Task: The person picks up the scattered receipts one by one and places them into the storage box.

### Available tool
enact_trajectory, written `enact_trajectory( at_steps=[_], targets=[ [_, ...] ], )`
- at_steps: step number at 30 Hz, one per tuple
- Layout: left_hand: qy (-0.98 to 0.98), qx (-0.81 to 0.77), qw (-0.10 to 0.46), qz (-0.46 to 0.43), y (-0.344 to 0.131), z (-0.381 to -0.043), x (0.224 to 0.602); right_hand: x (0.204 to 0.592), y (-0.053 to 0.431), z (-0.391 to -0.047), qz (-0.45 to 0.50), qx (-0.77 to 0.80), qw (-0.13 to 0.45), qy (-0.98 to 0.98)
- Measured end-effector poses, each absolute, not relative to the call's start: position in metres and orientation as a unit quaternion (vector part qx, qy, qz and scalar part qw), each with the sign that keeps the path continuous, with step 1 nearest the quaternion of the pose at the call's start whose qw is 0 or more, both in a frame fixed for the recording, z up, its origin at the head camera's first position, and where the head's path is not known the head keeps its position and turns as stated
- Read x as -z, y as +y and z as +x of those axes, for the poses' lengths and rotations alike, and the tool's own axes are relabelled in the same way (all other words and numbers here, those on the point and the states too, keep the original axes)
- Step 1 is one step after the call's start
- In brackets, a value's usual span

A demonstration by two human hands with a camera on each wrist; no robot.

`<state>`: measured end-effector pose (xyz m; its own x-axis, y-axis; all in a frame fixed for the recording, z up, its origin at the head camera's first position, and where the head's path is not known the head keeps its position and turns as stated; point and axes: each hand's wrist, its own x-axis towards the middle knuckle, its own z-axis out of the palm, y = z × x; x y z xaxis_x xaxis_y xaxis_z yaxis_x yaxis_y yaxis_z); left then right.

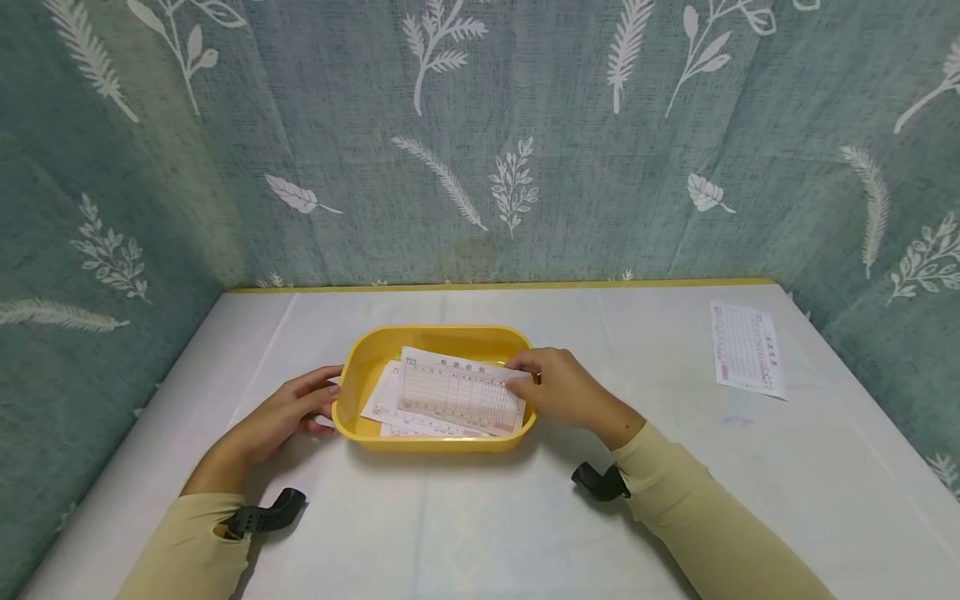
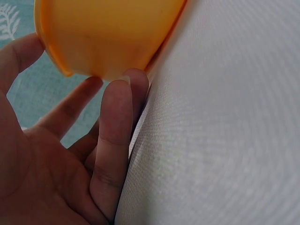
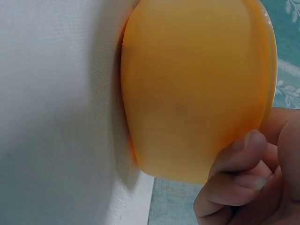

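A yellow plastic basin [image 1: 431, 444] sits on the table with several printed paper forms inside, overlapping one another. The top form [image 1: 457, 392] lies tilted over the others, its right end between the thumb and index finger of my right hand [image 1: 566, 387]. In the right wrist view, the other fingers [image 3: 239, 152] of that hand curl against the basin's outer wall [image 3: 197, 89]. At the basin's left end is my left hand [image 1: 281, 417], with fingers spread and relaxed. Its fingertips touch the outer wall [image 2: 108, 37] in the left wrist view.
Another printed form [image 1: 748, 350] lies flat on the white tablecloth [image 1: 480, 525] at the far right. Leaf-patterned green fabric [image 1: 465, 167] stands behind the table and along both sides. Each wrist carries a black band [image 1: 266, 515] over a beige sleeve [image 1: 187, 542].
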<state>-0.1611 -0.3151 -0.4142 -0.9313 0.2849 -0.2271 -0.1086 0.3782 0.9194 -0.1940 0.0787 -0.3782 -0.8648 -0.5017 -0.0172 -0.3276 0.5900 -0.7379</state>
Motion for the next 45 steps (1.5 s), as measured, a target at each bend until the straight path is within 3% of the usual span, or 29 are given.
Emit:
enact_trajectory(
  at_steps=[11,39,45],
  targets=[
    [0.809,-0.559,0.175,0.058,-0.3127,-0.1605,0.4153,0.3801,0.0772,-0.1909,-0.232,0.381,0.136,0.885],
    [0.808,-0.559,0.171,0.071,-0.3141,-0.1628,0.4134,0.3831,0.0721,-0.1891,-0.260,0.307,0.045,0.914],
    [0.808,-0.558,0.178,0.061,-0.3144,-0.1621,0.4142,0.3829,0.0716,-0.1880,-0.257,0.301,0.048,0.917]
  ],
)
